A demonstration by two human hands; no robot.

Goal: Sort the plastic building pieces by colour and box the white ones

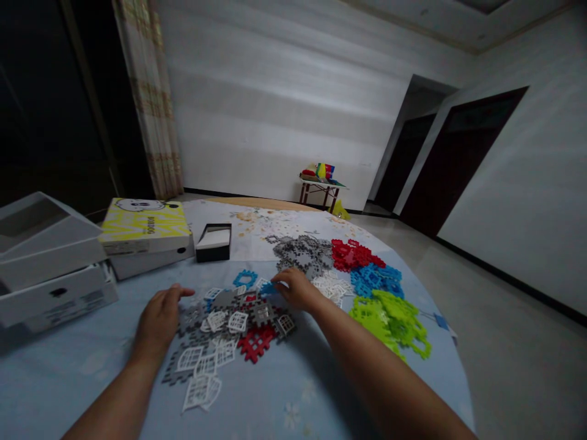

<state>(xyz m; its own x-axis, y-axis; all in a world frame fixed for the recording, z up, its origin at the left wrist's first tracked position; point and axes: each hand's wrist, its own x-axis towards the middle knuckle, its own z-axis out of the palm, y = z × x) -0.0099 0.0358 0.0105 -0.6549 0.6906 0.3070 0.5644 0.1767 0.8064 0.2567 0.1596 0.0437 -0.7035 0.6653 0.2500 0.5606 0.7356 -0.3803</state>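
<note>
My right hand [297, 289] pinches a blue plastic building piece [268, 288] at the far edge of a mixed heap. My left hand [160, 315] rests at the heap's left side, fingers loosely apart and the index finger stretched out, holding nothing. The heap contains grey toothed pieces [223, 299], white window-shaped pieces [238, 322] and a red toothed piece [257, 343]. Just behind it lies a blue ring-like piece [245, 279].
Sorted piles of grey [305, 252], red [353, 253], blue [376, 280], white [333, 287] and lime green pieces [389, 321] lie on the right. Stacked white boxes [50, 256], a yellow-and-white box [147, 226] and a small black box [214, 242] stand on the left.
</note>
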